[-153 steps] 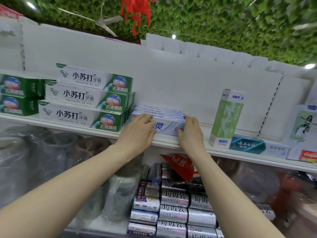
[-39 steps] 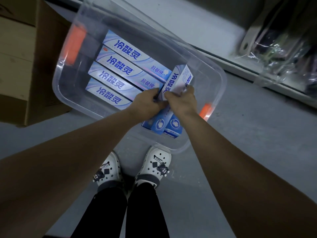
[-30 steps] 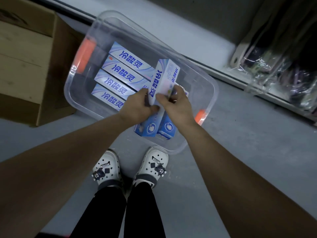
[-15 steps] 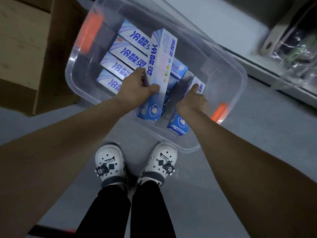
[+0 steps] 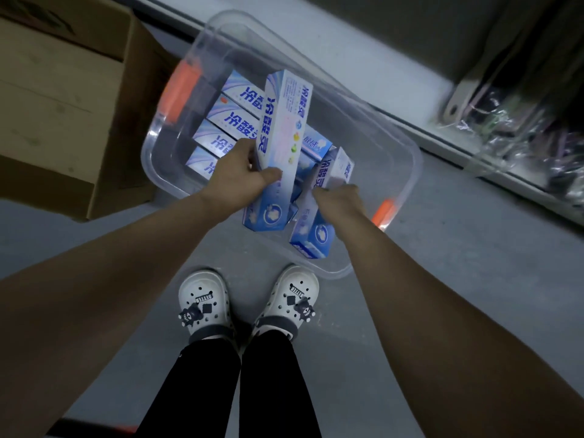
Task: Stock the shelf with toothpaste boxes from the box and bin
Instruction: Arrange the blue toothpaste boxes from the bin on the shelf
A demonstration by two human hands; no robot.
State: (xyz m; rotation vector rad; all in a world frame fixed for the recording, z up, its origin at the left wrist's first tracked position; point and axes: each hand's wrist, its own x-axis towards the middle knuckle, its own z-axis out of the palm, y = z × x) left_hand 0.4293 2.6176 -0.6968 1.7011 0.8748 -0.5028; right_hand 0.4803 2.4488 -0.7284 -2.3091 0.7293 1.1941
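A clear plastic bin (image 5: 407,159) with orange handles sits on the grey floor ahead of my feet. Several blue-and-white toothpaste boxes (image 5: 227,121) lie flat in its left half. My left hand (image 5: 240,175) grips a small bundle of toothpaste boxes (image 5: 284,128), held upright over the bin with the ends toward me. Just to the right, my right hand (image 5: 338,200) grips another toothpaste box (image 5: 331,172), tilted up out of the bin's near side. The shelf being stocked is out of view.
A brown cardboard box (image 5: 63,99) stands on the floor left of the bin. The base of the shelving unit (image 5: 458,99), with plastic-wrapped goods (image 5: 521,128), runs along the upper right. My white clogs (image 5: 246,298) are just short of the bin's near rim.
Five seconds ago both hands pressed boxes on the shelf; now I look down at the bin. In the last half second my right hand has lifted its box up from the bin floor.
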